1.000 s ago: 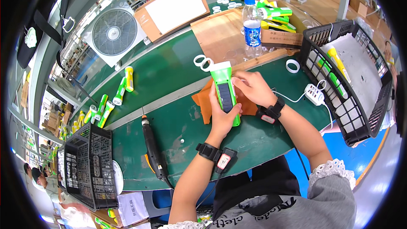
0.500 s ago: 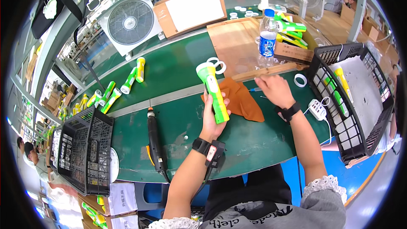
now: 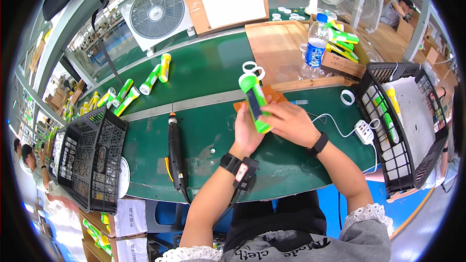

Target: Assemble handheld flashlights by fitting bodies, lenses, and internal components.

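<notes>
Above the tabletop [image 3: 291,165], near its far edge, the left hand [image 3: 247,133] is cradling a green solar-panel flashlight [image 3: 254,101] while the right hand [image 3: 293,122] is grasping its tail end. An orange cloth [image 3: 274,93] is lying behind them; an electric screwdriver [image 3: 176,153] is resting toward the left edge.

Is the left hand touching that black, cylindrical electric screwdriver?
Apart: the head view shows bare green tabletop between the left hand and the black electric screwdriver.

Dark lettering on a grey shirt [image 3: 349,247] (slanted), black characters on white sheets [image 3: 138,208], print on a blue bottle label [image 3: 314,52].
</notes>
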### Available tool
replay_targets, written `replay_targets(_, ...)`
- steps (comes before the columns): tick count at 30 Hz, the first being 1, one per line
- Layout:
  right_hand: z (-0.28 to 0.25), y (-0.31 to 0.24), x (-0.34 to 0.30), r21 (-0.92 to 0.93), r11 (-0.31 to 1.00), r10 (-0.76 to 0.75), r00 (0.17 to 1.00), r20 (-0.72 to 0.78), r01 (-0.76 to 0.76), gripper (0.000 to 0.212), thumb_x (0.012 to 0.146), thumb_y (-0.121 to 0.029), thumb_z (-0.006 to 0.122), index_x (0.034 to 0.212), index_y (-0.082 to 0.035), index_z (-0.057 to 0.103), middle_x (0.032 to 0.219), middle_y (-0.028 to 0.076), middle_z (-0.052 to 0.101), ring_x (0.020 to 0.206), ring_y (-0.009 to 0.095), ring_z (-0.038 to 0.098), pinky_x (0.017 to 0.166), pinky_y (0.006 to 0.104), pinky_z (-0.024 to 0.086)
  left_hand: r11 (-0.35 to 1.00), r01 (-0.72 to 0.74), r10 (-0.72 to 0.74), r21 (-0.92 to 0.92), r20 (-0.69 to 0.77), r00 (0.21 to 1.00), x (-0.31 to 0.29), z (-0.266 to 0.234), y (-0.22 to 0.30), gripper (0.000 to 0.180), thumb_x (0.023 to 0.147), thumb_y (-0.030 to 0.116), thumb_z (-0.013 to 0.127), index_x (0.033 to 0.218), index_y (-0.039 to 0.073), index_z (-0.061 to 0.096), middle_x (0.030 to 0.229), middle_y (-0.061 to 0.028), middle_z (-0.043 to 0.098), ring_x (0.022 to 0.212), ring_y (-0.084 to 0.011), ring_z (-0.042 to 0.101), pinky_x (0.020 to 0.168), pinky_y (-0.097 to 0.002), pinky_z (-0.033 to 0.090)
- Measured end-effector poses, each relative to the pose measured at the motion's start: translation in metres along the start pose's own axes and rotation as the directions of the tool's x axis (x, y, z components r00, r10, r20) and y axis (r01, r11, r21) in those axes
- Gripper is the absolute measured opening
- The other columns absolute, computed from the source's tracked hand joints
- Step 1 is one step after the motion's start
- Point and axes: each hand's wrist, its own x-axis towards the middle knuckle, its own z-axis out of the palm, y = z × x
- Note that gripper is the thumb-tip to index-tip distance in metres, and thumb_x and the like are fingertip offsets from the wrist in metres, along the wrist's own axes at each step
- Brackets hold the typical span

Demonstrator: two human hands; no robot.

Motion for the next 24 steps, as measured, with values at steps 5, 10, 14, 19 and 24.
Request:
replay_targets(5,0.001,-0.004,-0.001,0.078,0.945,0.325,0.931,-0.166,-0.316,0.034,0.058,-0.017,0.07,0.08,-0.005,0.047,0.081,0.009,0.054,0.062,0.028,0.057,0.052,0.035,0.047,0.966,-0.069,0.074,0.247,-0.012,0.997,-0.001,-0.012,-0.002,0.05,0.09,0.021,0.046,0.133,0.01,0.023,0.124,-0.0101,0.045,0.113,-0.0231,0.046,0.093,-0.0376,0.04)
replay_targets(10,-0.001,-0.01,0.001,0.005,0.905,0.425,0.903,-0.07,-0.425,0.035,0.06,-0.017,0.068,0.086,-0.004,0.048,0.079,0.012,0.055,0.06,0.031,0.057,0.052,0.0369,0.048,0.937,-0.128,0.17,0.325,-0.104,0.98,-0.003,-0.003,-0.007,0.058,0.086,0.014,0.055,0.133,0.01,0.021,0.124,-0.0105,0.041,0.113,-0.0219,0.046,0.089,-0.0367,0.043)
replay_targets(14,0.007,0.003,-0.011,0.253,0.773,0.584,0.808,0.073,-0.581,0.042,0.069,-0.019,0.066,0.101,-0.002,0.046,0.087,0.017,0.057,0.071,0.037,0.058,0.062,0.0393,0.049,0.591,-0.386,0.371,0.708,0.186,0.91,0.0,0.0,-0.02,0.047,0.088,0.011,0.05,0.13,0.008,0.03,0.123,-0.0092,0.043,0.107,-0.0181,0.049,0.086,-0.0297,0.044)
replay_targets(19,-0.092,0.023,-0.009,0.214,0.708,0.63,0.466,-0.622,-0.673,0.049,0.081,-0.026,0.061,0.114,-0.001,0.037,0.087,0.021,0.06,0.078,0.033,0.062,0.066,0.0426,0.048,0.572,-0.261,0.171,0.778,0.199,0.965,-0.003,-0.021,-0.018,0.03,0.088,0.009,0.051,0.116,0.003,0.044,0.101,-0.0075,0.053,0.084,-0.0129,0.054,0.072,-0.0242,0.045)
replay_targets(24,-0.274,0.102,-0.114,-0.739,0.118,0.956,0.276,-0.095,-0.663,0.049,0.078,-0.042,0.056,0.106,-0.003,0.049,0.089,0.023,0.061,0.084,0.037,0.06,0.072,0.0445,0.047,0.562,-0.157,0.085,0.812,0.132,0.988,0.008,-0.008,-0.035,0.015,0.09,0.013,0.047,0.095,0.001,0.054,0.073,-0.0025,0.052,0.065,-0.0075,0.049,0.058,-0.0207,0.04)
